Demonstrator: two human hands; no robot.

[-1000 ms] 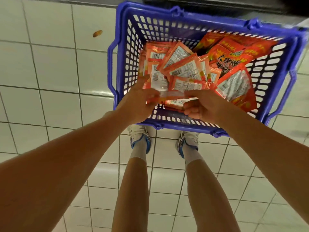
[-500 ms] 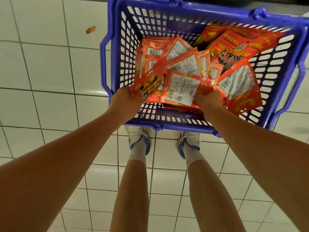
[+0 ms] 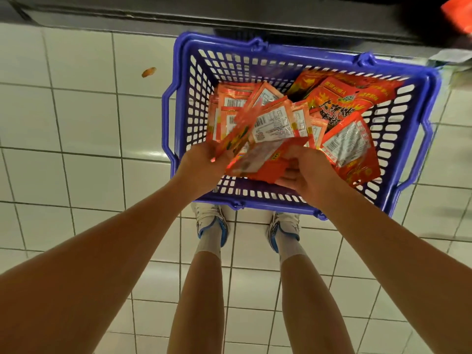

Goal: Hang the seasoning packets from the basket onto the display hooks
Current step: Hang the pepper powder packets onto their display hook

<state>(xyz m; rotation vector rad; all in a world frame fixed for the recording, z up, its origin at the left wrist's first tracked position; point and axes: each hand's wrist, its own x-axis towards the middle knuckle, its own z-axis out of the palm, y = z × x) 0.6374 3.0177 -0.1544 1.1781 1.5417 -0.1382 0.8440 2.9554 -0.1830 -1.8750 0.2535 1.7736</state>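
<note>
A blue plastic basket (image 3: 180,106) stands on the tiled floor in front of my feet, filled with several red-orange seasoning packets (image 3: 350,146). Both hands hover over its near side. My left hand (image 3: 201,167) grips a small bunch of packets (image 3: 238,134) fanned upward. My right hand (image 3: 309,172) holds another few packets (image 3: 265,162) by their lower edge, just above the basket's near wall. Larger packets with black lettering (image 3: 339,103) lie at the basket's far right. No display hooks are in view.
White floor tiles surround the basket. A dark shelf base (image 3: 229,16) runs along the top behind the basket. A small orange scrap (image 3: 149,72) lies on the floor to the left. My shoes (image 3: 212,221) stand just behind the basket.
Both hands have lifted a bunch of packets out of the pile and tilted them up. The view has pulled back, so the basket sits lower and the shelf base shows.
</note>
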